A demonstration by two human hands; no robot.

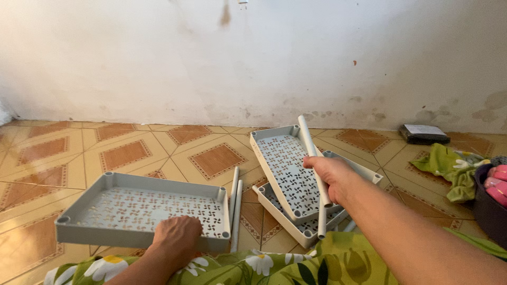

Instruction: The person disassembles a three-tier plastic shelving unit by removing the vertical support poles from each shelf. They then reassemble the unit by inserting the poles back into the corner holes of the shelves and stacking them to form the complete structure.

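Three grey perforated shelf trays [140,211], five white tubes [311,153], one green cloth [449,166], one dark flat packet [424,133], two hands [330,174].

The left hand [177,235] lies knuckles up, fingers curled downward. The right hand [330,177], its arm outstretched, is closed in a fist.

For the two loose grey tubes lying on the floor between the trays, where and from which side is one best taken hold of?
Probably grip a tube near its far end, coming from above. The pair lies flat on the floor, tight beside the left tray, whose wall crowds the near part. The far ends stick out past the tray corner, so fingers can close across the round shaft there.
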